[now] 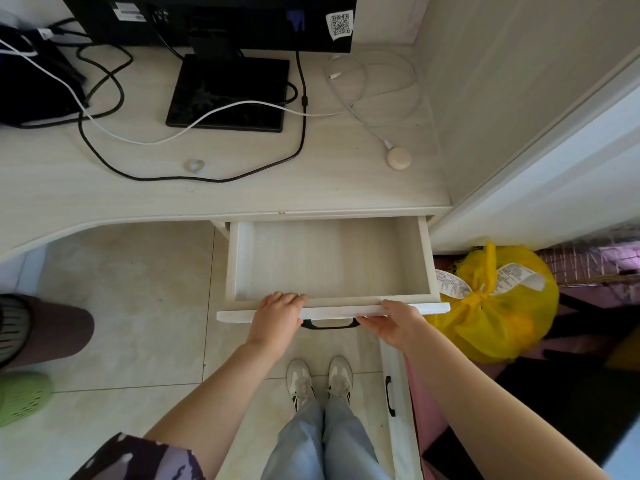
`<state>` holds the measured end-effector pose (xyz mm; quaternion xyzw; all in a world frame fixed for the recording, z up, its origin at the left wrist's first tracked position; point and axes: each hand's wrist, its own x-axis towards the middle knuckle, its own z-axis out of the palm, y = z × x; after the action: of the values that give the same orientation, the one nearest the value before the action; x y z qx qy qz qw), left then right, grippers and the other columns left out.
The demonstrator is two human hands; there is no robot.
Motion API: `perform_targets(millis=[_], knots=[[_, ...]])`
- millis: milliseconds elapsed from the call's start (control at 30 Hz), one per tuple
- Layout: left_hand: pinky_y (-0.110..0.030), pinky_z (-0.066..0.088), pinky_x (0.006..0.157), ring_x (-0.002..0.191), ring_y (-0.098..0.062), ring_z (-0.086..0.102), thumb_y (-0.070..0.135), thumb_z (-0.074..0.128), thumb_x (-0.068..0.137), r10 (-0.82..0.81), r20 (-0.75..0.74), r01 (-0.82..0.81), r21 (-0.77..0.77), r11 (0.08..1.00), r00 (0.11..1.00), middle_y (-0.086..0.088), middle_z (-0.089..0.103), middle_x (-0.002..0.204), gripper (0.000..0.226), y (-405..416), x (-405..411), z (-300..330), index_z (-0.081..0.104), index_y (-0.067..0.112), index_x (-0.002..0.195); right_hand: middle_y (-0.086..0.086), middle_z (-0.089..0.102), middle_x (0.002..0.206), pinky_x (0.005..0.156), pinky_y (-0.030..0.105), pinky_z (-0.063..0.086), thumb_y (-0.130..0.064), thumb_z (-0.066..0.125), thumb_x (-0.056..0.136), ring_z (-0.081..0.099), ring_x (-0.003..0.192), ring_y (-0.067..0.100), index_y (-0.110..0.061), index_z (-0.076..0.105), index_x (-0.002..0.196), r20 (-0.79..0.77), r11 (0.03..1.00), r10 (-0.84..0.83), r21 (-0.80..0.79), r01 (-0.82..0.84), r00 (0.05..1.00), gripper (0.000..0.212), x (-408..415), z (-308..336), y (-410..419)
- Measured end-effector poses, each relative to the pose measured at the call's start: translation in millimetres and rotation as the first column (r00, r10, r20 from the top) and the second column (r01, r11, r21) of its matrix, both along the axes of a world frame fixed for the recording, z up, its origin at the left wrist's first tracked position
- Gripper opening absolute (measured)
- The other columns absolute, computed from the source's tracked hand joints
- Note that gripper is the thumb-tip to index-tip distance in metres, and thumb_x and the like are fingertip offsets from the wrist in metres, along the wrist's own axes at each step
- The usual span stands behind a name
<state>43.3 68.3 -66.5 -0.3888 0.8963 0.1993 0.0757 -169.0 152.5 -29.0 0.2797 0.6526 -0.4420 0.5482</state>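
A pale wooden drawer [329, 261] stands pulled out from under the desk [242, 188], and nothing lies in it. Its white front panel [346, 310] carries a black handle [329, 325]. My left hand [277, 320] grips the top edge of the front panel left of the handle, fingers curled over the rim into the drawer. On the panel right of the handle sits my right hand [394, 323], thumb along the front face and fingers over the top edge.
On the desk stand a black monitor base [228, 95], black and white cables and a small round white puck [399, 158]. A yellow tied bag [498, 306] sits on the floor right of the drawer. A lower open door [398, 410] juts beside my feet. Another person's leg [45, 330] is at the left.
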Motion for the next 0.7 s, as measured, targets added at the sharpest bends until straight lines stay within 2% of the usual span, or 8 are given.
perform_targets(millis=[100,233,300,467,633,700], knots=[[-0.036,0.043,0.097,0.109,-0.026,0.057,0.017,0.07,0.081,0.007,0.003,-0.007,0.026,1.0,1.0,-0.001,0.066,0.117,0.048,13,5,5,0.058,0.016,0.128,0.03,0.057,0.106,0.083,0.054,0.055,-0.001,0.046,0.097,0.062,0.101,0.047,0.0,0.044,0.116,-0.004,1.0,0.011,0.028,-0.011,1.0,0.02,6,3,11],[-0.032,0.055,0.069,0.077,-0.021,0.066,0.02,0.093,0.049,-0.014,0.053,0.015,-0.013,1.0,0.998,0.005,0.072,0.086,0.056,30,13,8,0.072,0.019,0.101,0.028,0.055,0.095,0.086,0.054,0.053,0.0,0.043,0.098,0.059,0.109,0.047,0.001,0.042,0.11,0.004,0.999,0.0,0.038,0.0,1.0,0.013,13,9,24],[-0.03,0.056,0.063,0.071,-0.018,0.066,0.023,0.096,0.039,-0.029,0.044,0.031,-0.044,0.999,0.999,0.008,0.071,0.081,0.06,37,17,8,0.074,0.02,0.095,0.026,0.053,0.089,0.091,0.055,0.051,0.001,0.041,0.098,0.058,0.111,0.047,0.001,0.042,0.103,0.014,0.999,-0.006,0.041,0.005,1.0,0.005,17,13,30],[-0.028,0.056,0.064,0.071,-0.018,0.066,0.023,0.096,0.04,-0.056,0.04,0.057,-0.037,0.998,0.998,0.007,0.071,0.082,0.061,49,25,9,0.074,0.019,0.096,0.024,0.052,0.085,0.092,0.055,0.05,0.003,0.04,0.098,0.056,0.112,0.047,0.0,0.04,0.111,0.015,0.998,-0.017,0.06,0.016,1.0,0.013,26,20,41],[-0.026,0.055,0.061,0.068,-0.015,0.066,0.024,0.096,0.034,-0.051,0.077,0.052,-0.016,0.998,0.996,0.01,0.07,0.078,0.063,57,29,10,0.075,0.022,0.094,0.028,0.051,0.113,0.09,0.056,0.051,0.003,0.04,0.098,0.056,0.11,0.047,-0.001,0.042,0.116,0.026,0.994,-0.013,0.106,0.01,1.0,0.019,30,19,50],[-0.028,0.055,0.065,0.074,-0.017,0.066,0.023,0.095,0.042,-0.02,0.109,0.018,0.028,0.999,0.994,0.008,0.072,0.083,0.061,61,30,12,0.074,0.022,0.099,0.028,0.051,0.115,0.091,0.055,0.051,0.002,0.042,0.098,0.058,0.103,0.046,-0.001,0.042,0.115,0.035,0.993,-0.004,0.119,0.0,0.999,0.018,32,20,54]])
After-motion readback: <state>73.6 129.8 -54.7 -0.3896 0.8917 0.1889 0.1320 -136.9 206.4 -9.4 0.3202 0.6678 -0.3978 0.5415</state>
